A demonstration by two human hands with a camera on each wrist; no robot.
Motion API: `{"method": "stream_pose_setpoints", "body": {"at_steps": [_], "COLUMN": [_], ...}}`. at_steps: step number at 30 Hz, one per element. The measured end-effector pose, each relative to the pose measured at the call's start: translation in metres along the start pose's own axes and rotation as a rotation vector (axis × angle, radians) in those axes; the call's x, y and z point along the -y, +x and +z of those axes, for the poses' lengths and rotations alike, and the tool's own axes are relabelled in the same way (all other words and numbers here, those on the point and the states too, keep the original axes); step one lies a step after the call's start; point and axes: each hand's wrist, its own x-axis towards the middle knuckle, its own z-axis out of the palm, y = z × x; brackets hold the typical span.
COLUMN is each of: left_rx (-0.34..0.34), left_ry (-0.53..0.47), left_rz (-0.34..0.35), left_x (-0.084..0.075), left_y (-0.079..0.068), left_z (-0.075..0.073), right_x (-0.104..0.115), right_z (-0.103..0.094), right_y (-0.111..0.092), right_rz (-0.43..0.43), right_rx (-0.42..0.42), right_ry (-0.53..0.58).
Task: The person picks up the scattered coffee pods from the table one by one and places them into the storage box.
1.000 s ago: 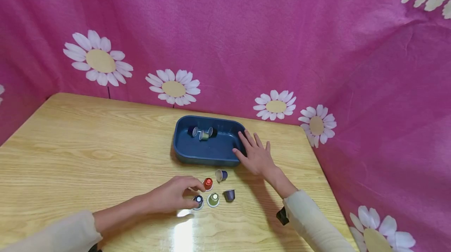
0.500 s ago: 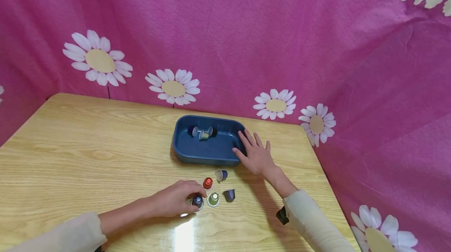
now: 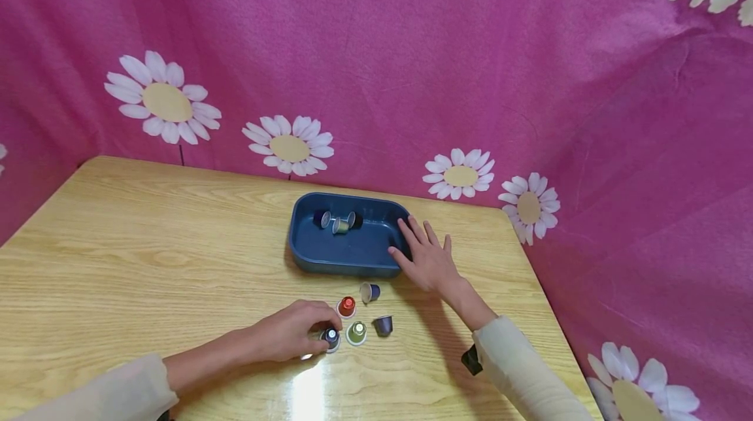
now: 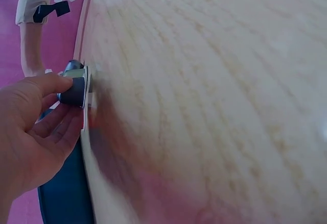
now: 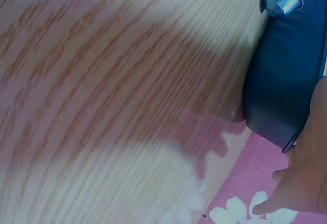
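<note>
"Where is the dark capsule (image 3: 332, 337) sitting?"
"It's standing upright on the near side of the blue tray (image 3: 353, 255), and the left hand (image 3: 292, 331) is pinching it between thumb and finger"
"What's changing?"
"That hand is narrowing the wider gap of a second ago, so this capsule is being held while the red capsule (image 3: 347, 306) and green capsule (image 3: 356, 333) are standing free before the tray"
"The right hand (image 3: 432, 265)?"
"Touching the tray's right end, its fingers spreading nearly straight, gripping nothing"
</note>
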Motion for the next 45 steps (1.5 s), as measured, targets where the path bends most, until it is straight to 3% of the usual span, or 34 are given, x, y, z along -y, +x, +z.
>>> {"method": "stream_pose_setpoints", "body": {"at_steps": [5, 10, 19, 32, 45], "left_rx": [-0.01, -0.048, -0.182, -0.305, -0.273], "left_ry": [-0.016, -0.098, -0.007, 0.064, 0.104], "left_rz": [0.014, 0.006, -0.009, 0.04, -0.082], "left_x": [-0.003, -0.008, -0.016, -0.012, -0.004], "left_y": [0.002, 0.006, 0.019, 0.063, 0.113], "left_z": [-0.007, -0.022, -0.054, -0.085, -0.09], "right_x": [-0.001, -0.001, 0.0, 0.0, 0.001], "right_z": [0.0, 0.0, -0.001, 0.001, 0.001], "right_y": [0.0, 0.0, 0.001, 0.003, 0.003], "right_rz": [-0.001, 0.0, -0.002, 0.022, 0.012], "right_rx": [0.004, 0.007, 0.005, 0.009, 0.016], "right_ry": [0.009, 0.009, 0.008, -0.008, -0.01]}}
